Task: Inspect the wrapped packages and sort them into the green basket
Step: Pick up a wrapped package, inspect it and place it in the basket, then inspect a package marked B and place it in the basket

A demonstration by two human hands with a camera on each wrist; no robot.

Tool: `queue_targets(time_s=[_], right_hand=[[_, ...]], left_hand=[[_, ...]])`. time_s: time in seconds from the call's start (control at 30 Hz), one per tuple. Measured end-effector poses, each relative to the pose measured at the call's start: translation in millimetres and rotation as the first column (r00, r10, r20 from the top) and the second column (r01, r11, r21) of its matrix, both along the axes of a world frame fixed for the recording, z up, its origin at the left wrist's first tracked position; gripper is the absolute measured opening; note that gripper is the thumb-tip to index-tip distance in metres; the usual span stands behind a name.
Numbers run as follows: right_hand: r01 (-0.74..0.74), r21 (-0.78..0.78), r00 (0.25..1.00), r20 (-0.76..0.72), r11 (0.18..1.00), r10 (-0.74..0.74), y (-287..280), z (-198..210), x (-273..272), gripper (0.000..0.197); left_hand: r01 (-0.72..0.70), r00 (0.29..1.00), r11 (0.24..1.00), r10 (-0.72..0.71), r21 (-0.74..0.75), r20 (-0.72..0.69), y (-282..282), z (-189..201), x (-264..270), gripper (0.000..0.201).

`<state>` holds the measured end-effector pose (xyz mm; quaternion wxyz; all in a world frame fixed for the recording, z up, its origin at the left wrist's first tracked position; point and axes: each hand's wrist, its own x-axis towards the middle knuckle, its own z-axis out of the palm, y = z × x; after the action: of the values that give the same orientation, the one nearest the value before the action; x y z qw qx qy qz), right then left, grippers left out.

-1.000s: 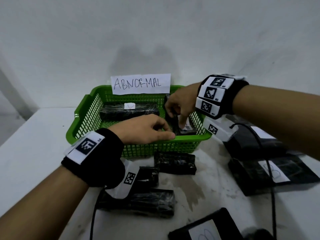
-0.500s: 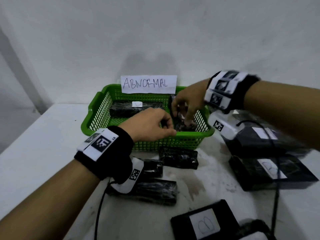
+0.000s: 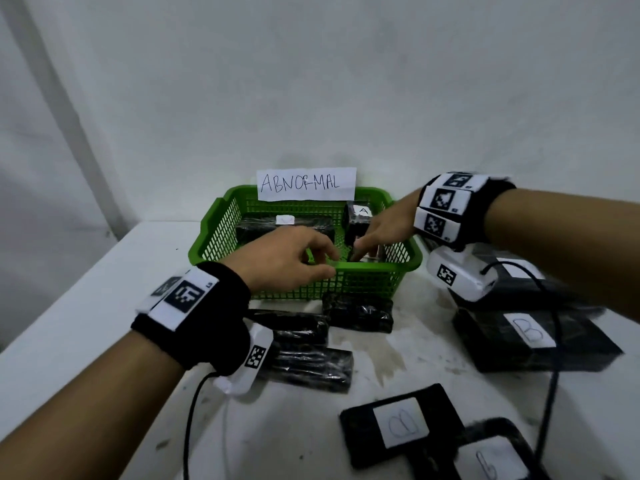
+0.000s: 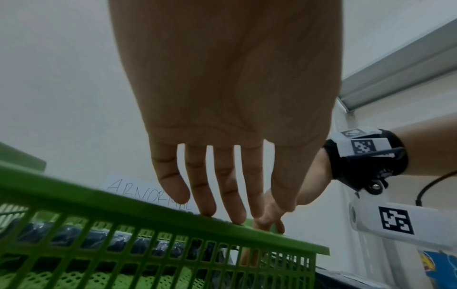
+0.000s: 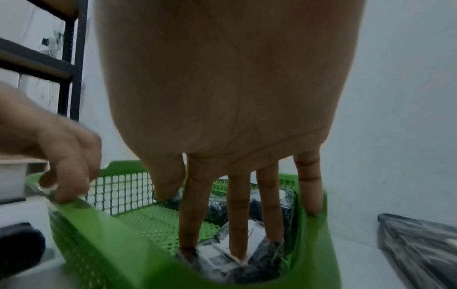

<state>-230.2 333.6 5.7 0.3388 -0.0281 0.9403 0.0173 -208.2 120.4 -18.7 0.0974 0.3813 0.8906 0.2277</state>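
Green plastic mesh basket sits at the back of the white tabletop, w/ a white paper sign reading ABNORMAL on its far rim. Inside: a long black film-wrapped package w/ a small white label along the back, and on the right side a black wrapped package marked A.

Right hand reaches down into the basket's right end, grip loose and wide, fingers straight, tips pressing on the A package; little finger rests against the basket's right wall. It isn't curled round anything. Left hand hovers at the front rim, fingers extended in the wrist view, tips touching the green edge; grip relaxed, holding nothing.

Outside the basket, just in front: three black wrapped packages lying on the tabletop near the left wrist. To the right, a larger flat black box w/ a white label marked B, and another dark wrapped one behind it under the right wrist. Near the front edge, two flat black packs w/ white handwritten labels. Black cables run from both wrist cameras. A dark metal shelf rack shows in the right wrist view.
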Motion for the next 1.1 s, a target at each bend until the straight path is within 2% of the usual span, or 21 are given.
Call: queue_targets(time_s=[0.2, 0.37, 0.5, 0.57, 0.63, 0.67, 0.77, 0.8, 0.9, 0.97, 1.1], right_hand=[[0.02, 0.18, 0.999, -0.045, 0.984, -0.012, 5.0, 2.5, -31.1, 0.043], [-0.021, 0.087, 1.0, -0.005, 0.996, 0.021, 9.3, 1.4, -42.8, 0.028], [-0.124, 0.133, 0.96, -0.233, 0.983, 0.153, 4.2, 21.3, -27.2, 0.037], [-0.177, 0.201, 0.879, -0.408, 0.964, 0.246, -2.5, 37.5, -8.5, 0.034], [-0.232, 0.164, 0.816, -0.504, 0.959, 0.283, -14.7, 51.3, 21.1, 0.03], [-0.259, 0.122, 0.809, -0.515, 0.958, 0.284, -20.6, 54.3, 36.3, 0.028], [-0.358, -0.024, 0.846, -0.433, 0.934, 0.313, -40.7, 42.1, 86.0, 0.021], [-0.367, -0.055, 0.873, -0.365, 0.929, 0.323, -44.5, 32.8, 101.4, 0.026], [-0.33, -0.002, 0.941, -0.085, 0.944, 0.329, -46.5, -2.3, 132.9, 0.051], [-0.292, 0.024, 0.956, 0.041, 0.956, 0.291, -40.1, -25.7, 144.1, 0.056], [-0.219, -0.103, 0.976, -0.023, 0.97, 0.218, -23.6, -55.2, 151.4, 0.041]], left_hand=[[0.03, 0.999, 0.998, -0.029, -0.054, 0.015, 18.4, 1.7, -23.9, 0.027], [0.045, 0.999, 0.997, -0.043, -0.065, 0.026, 23.7, -1.5, -33.2, 0.03], [0.013, 1.0, 1.0, -0.013, 0.004, -0.008, 14.7, 0.0, -27.5, 0.044], [-0.005, 1.0, 1.0, 0.005, 0.023, -0.02, 5.7, 4.4, -20.4, 0.039], [-0.009, 1.0, 1.0, 0.009, 0.01, -0.01, -3.8, 7.9, -10.5, 0.03], [-0.004, 1.0, 1.0, 0.004, -0.007, 0.001, -8.0, 8.3, -5.4, 0.026], [0.021, 0.998, 0.995, -0.016, -0.096, 0.052, -18.3, -0.5, 16.3, 0.024], [0.036, 0.997, 0.991, -0.027, -0.128, 0.072, -20.0, -5.8, 25.0, 0.025], [0.104, 0.986, 0.982, -0.081, -0.161, 0.143, -18.4, -20.8, 46.5, 0.022], [0.142, 0.976, 0.974, -0.108, -0.176, 0.188, -12.3, -27.9, 57.8, 0.023], [0.221, 0.96, 0.953, -0.176, -0.207, 0.216, 8.2, -36.5, 75.2, 0.028]])
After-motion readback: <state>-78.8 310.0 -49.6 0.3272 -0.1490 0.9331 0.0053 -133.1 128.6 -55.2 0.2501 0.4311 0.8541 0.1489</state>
